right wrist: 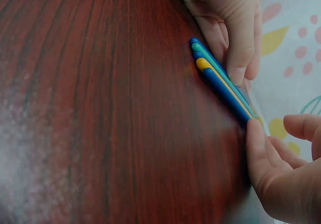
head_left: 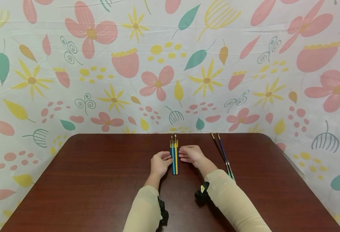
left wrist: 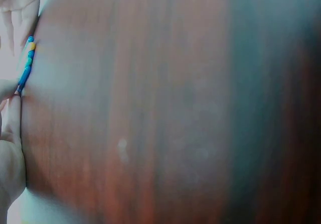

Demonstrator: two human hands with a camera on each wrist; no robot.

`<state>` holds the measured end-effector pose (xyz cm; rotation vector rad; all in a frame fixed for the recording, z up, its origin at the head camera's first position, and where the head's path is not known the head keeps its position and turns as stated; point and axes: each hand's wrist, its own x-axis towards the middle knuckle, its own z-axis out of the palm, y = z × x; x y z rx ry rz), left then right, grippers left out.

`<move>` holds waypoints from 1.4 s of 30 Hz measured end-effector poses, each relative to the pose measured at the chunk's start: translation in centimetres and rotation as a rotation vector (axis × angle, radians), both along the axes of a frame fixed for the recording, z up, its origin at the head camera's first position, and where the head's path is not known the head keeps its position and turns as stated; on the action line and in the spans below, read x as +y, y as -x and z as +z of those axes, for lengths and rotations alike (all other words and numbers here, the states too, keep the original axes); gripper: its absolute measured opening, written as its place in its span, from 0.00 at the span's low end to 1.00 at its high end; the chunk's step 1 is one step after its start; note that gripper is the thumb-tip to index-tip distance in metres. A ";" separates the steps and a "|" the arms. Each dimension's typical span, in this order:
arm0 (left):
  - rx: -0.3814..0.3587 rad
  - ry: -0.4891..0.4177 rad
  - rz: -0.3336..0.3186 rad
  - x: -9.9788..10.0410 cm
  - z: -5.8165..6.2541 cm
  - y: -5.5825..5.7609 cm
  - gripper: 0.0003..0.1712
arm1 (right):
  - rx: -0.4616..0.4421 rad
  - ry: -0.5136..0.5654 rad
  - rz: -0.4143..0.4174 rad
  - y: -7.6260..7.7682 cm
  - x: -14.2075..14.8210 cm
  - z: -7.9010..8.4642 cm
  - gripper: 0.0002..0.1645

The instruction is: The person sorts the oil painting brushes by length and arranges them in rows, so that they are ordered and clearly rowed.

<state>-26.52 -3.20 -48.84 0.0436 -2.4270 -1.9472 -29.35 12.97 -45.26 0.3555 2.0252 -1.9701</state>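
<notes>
Several thin paintbrushes [head_left: 174, 161] with blue, teal and yellow handles lie side by side on the brown table, bristles pointing away. At their left edge is my left hand [head_left: 159, 163], its thumb over the handles and its fingers along the side, pinching the bundle. The right hand [head_left: 192, 154] stands on the opposite side with fingers extended. In the right wrist view, a fingertip of that hand [right wrist: 286, 169] touches the outer blue handle, while its thumb is apart. The rounded handle ends [right wrist: 200, 58] form an uneven row there.
Two more paintbrushes [head_left: 223, 153], with dark and blue handles, lie to the right, partly behind the right sleeve [head_left: 230, 193]. The table [head_left: 85, 180] has rounded far corners. A flower-patterned cloth [head_left: 158, 64] hangs behind its far edge.
</notes>
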 end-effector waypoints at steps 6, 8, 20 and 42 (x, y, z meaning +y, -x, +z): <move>0.001 -0.004 -0.002 0.0 -0.1 0.0 0.17 | 0.028 -0.099 -0.038 0.2 -0.5 0.0 0.22; -0.001 -0.008 -0.003 0.0 -0.1 0.0 0.17 | 0.039 -0.127 -0.052 0.3 -0.7 0.1 0.22; -0.010 -0.014 -0.011 0.0 -0.1 0.2 0.17 | 0.098 -0.354 -0.097 0.8 -2.0 -0.2 0.22; -0.005 -0.017 -0.007 0.1 -0.1 -0.1 0.17 | 0.078 -0.224 -0.056 0.0 -0.3 0.2 0.18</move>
